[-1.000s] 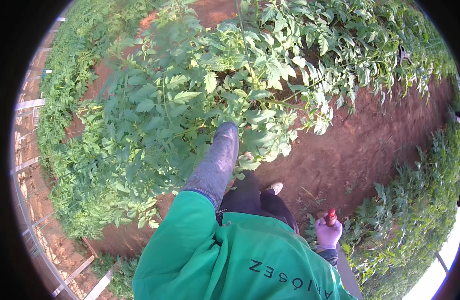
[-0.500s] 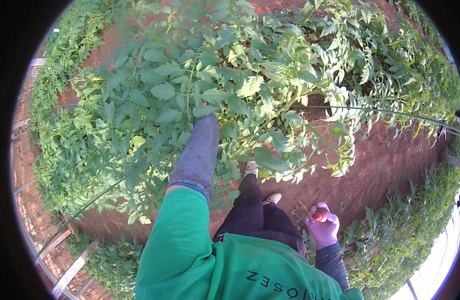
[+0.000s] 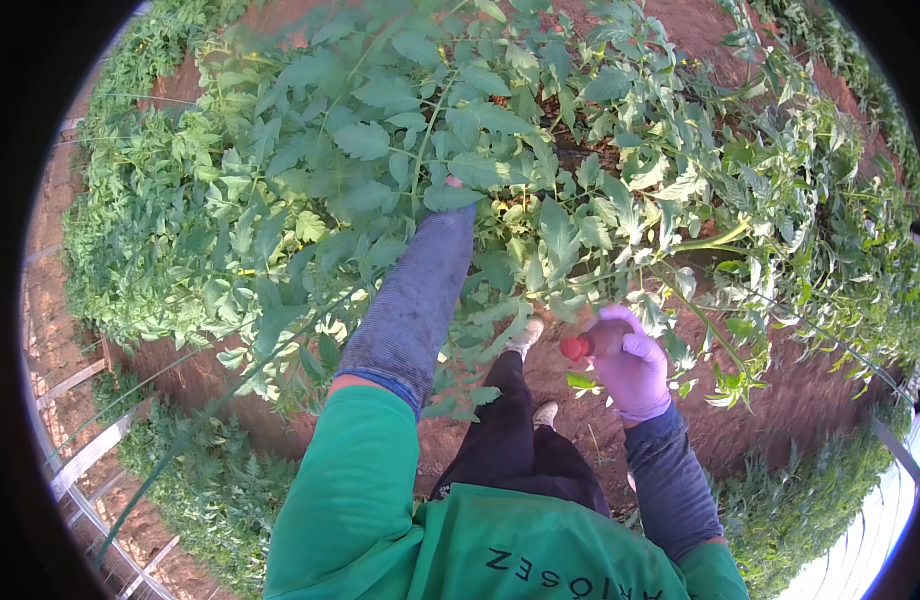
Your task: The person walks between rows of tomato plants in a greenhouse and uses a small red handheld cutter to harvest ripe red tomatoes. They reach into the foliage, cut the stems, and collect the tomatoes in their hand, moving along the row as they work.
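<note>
My left arm, in a grey sleeve, reaches into a leafy tomato plant. Only a small pink patch of my left hand shows beside a green stem; leaves cover its fingers, so what they hold cannot be made out. My right hand, in a thin lilac glove, is closed around a small brownish bottle-like object with a rounded red end. The red end points left, over the soil in front of my shoes. Tomato foliage hangs just beyond this hand.
A thick bent stem arches at the right. A green cord runs diagonally at the lower left, near pale rails. My shoes stand on reddish soil, with more plant rows at both sides.
My right hand has risen from low by my side toward the plant, its red-ended object turning to point left. My left hand has shifted slightly right and farther in among the leaves.
</note>
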